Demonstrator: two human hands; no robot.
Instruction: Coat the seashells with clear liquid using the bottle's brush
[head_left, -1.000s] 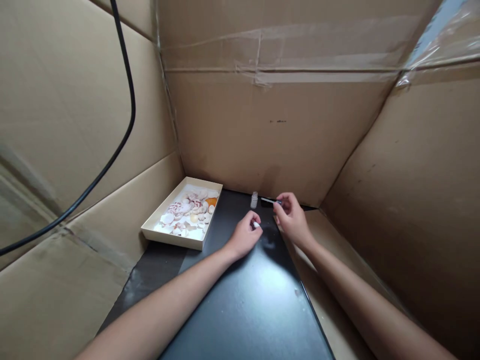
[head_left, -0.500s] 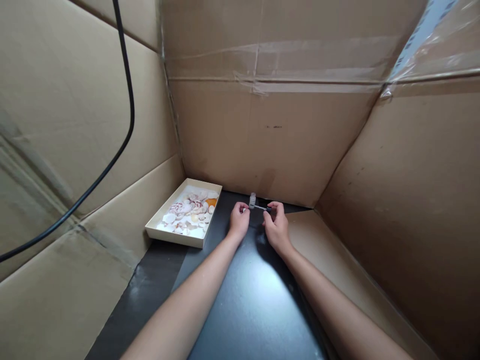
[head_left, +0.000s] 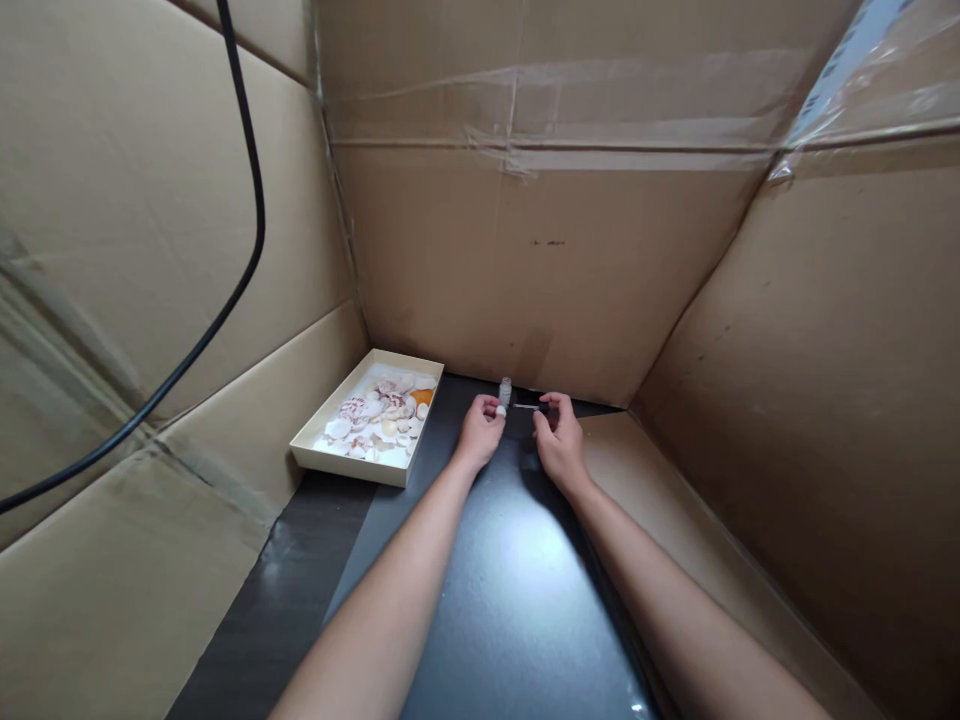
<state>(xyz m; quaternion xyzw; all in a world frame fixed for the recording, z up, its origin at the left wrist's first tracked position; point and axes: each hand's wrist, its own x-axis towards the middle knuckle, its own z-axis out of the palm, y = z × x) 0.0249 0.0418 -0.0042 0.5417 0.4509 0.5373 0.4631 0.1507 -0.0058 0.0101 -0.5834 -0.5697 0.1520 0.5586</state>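
Across the dark counter [head_left: 517, 630], a tray [head_left: 349, 468] of shells [head_left: 367, 412] sits left; right hand [head_left: 559, 440] and left hand [head_left: 481, 430] pinching! Bottle [head_left: 505, 387] upright just beyond; right grips a slim stick [head_left: 526, 406], left a tiny white piece [head_left: 500, 411].

- No text, brand or number is standing out clearly enough to read.
- A short row of small dark marks [head_left: 547, 243] is running across the back cardboard wall [head_left: 442, 250], looking too small and smudged to make out.
- A pale blue-white strip [head_left: 855, 60] is slanting down at upper right, carrying dark, print-like marks along its left edge, also illegible.
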